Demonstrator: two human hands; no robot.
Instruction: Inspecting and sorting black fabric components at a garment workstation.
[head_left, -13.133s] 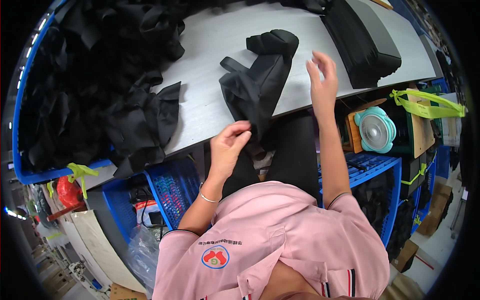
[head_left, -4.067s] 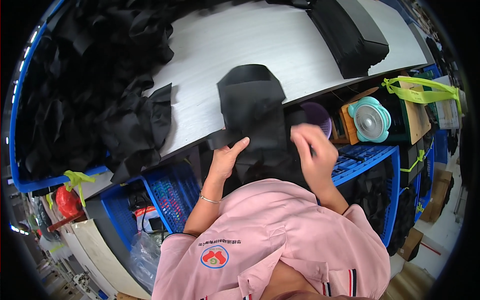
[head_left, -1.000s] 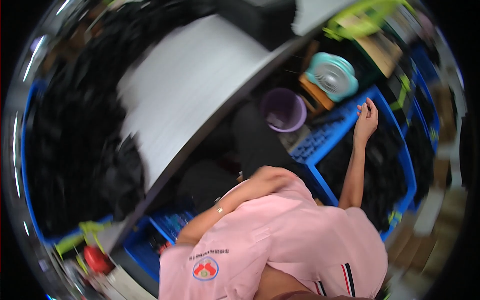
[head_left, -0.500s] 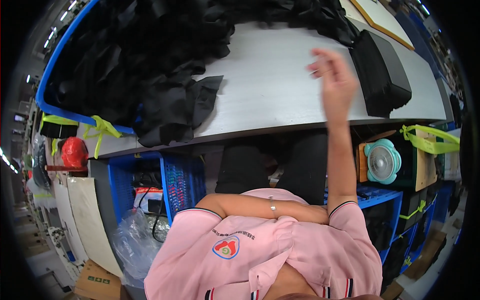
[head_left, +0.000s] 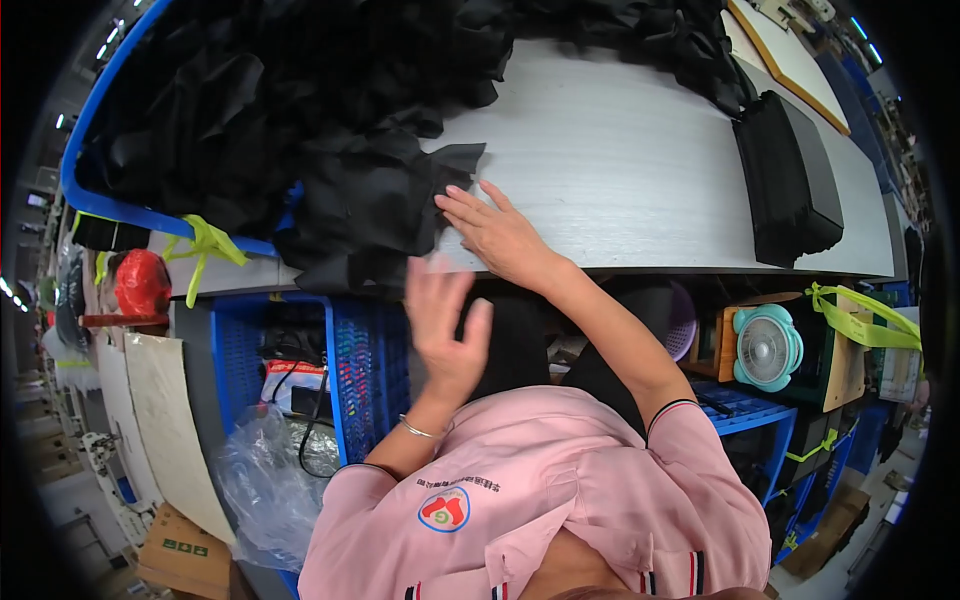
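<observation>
Over the grey-white table (head_left: 610, 160), my right hand (head_left: 500, 238) reaches left with fingers stretched out. Its fingertips meet the edge of a crumpled black fabric piece (head_left: 365, 190) at the near side of a large heap; whether they press on it I cannot tell. My left hand (head_left: 445, 330), wearing a bracelet on the wrist, is raised just in front of the table edge, fingers spread and slightly blurred, with nothing in it. A neat stack of black pieces (head_left: 790, 180) stands on the table's right side.
The black heap (head_left: 210, 120) fills a blue-rimmed bin (head_left: 68, 165) at the left and spreads along the back. Below the table are a blue basket (head_left: 335, 370) and clear plastic bag (head_left: 265, 490) at left, and a small turquoise fan (head_left: 768, 347) at right.
My right hand has swung left from beside the stack to the loose black fabric. My left arm, earlier folded across my body, has come up toward the table edge with its hand spread.
</observation>
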